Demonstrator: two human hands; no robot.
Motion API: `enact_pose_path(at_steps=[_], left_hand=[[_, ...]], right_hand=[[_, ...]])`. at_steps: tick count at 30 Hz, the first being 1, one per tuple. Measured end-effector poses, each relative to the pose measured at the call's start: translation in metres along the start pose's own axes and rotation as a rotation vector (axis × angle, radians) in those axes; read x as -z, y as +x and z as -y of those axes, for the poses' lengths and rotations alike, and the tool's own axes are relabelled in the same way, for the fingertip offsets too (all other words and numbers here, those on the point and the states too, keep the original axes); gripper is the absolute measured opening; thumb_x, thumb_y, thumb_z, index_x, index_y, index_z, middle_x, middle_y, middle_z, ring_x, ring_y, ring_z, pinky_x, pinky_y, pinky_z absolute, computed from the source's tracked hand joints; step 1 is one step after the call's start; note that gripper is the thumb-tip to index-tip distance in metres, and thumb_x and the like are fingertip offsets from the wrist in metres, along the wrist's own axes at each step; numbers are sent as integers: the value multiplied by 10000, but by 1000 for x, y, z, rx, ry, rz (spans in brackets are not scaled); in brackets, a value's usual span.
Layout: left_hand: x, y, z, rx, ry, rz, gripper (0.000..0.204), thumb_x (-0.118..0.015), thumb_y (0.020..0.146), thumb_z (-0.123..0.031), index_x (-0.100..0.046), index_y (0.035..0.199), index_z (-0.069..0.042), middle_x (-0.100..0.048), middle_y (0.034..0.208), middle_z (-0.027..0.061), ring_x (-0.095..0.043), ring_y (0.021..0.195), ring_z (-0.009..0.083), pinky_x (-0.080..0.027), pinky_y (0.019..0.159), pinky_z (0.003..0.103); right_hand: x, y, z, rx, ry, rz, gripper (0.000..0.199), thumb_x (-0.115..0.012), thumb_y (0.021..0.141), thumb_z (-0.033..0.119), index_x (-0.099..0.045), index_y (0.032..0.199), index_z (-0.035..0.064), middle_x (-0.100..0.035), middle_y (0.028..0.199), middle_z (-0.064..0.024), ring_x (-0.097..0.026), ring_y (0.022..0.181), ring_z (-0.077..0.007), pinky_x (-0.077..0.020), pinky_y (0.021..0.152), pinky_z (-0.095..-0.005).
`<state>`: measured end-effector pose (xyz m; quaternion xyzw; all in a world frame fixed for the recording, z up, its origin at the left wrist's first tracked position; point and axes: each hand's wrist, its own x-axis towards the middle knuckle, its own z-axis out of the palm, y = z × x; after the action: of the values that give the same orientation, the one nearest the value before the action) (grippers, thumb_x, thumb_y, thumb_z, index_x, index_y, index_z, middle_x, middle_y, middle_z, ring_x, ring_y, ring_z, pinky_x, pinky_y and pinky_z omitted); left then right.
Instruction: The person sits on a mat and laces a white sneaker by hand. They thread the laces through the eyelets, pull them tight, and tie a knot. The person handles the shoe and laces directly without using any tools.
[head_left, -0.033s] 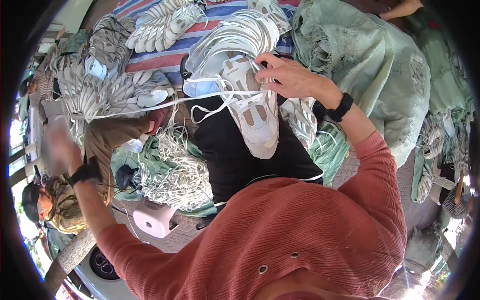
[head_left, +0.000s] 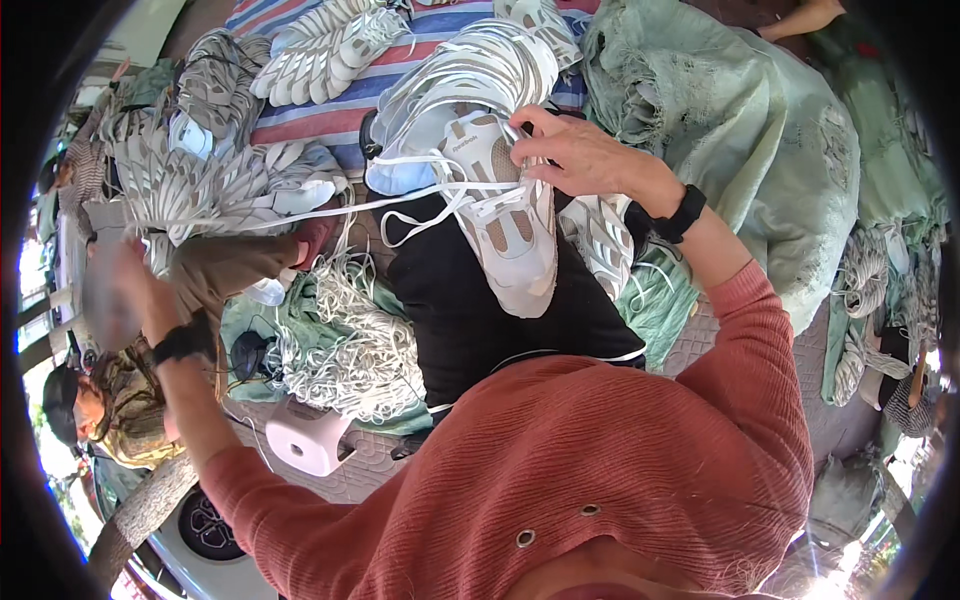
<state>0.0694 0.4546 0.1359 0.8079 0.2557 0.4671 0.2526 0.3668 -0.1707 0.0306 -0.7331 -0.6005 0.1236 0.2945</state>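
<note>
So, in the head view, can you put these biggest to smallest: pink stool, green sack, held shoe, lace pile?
1. Green sack, easily largest
2. Held shoe and lace pile: too alike to rank
3. Pink stool, smallest

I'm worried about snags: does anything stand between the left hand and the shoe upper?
Nothing visible does. The white lace runs from the shoe upper toward the left hand, crossing the near edge of the fanned uppers; whether it touches them is unclear.

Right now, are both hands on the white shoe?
No, only the right hand touches the white shoe; the left hand is well away, out to the left.
</note>
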Motion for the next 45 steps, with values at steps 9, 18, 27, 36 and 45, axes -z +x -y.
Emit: enact_pose_path(at_steps=[9, 18, 27, 36, 45], left_hand=[[-214, -207, -250, -217, -498, 898, 270, -616, 866, -92, -573, 1127, -38, -560, 1222, 128, -617, 951, 258, -504, 840, 385], [-264, -253, -279, -1079, 204, 1017, 264, -688, 793, -247, -604, 945, -48, -516, 1043, 81, -486, 1066, 243, -374, 929, 382], [-266, -216, -253, -1061, 2, 993, 94, -642, 847, -135, -607, 883, -55, -552, 962, 61, -513, 1006, 263, -379, 958, 381], [-181, -196, -251, 677, -1147, 1182, 323, -532, 1002, -266, -564, 793, -22, -605, 1005, 65, -496, 757, 139, -431, 718, 296], [-109, -153, -248, 681, -1779, 675, 204, -496, 1007, -187, -575, 975, -1, -492, 1333, 186, -446, 746, 123, -413, 623, 254]], right_hand=[[-8, 9, -5, -3, 55, 28, 90, -650, 849, 116, -608, 921, 84, -434, 1139, -110, -611, 877, -270, -478, 770, -394], [-14, 6, 0, -33, 53, 9, 104, -627, 852, 50, -573, 939, 67, -423, 1177, -123, -566, 943, -286, -472, 794, -398], [-16, 5, 12, -65, 16, -106, 116, -648, 842, 87, -594, 943, 100, -458, 1131, -124, -591, 887, -281, -459, 847, -411], [-46, 26, 69, 183, -351, -116, 282, -733, 776, 194, -669, 1048, 156, -567, 838, -8, -586, 683, -215, -463, 615, -344], [-60, 56, 74, 73, -122, 43, 194, -714, 805, 154, -685, 978, 70, -628, 870, -56, -640, 688, -207, -500, 628, -340]])
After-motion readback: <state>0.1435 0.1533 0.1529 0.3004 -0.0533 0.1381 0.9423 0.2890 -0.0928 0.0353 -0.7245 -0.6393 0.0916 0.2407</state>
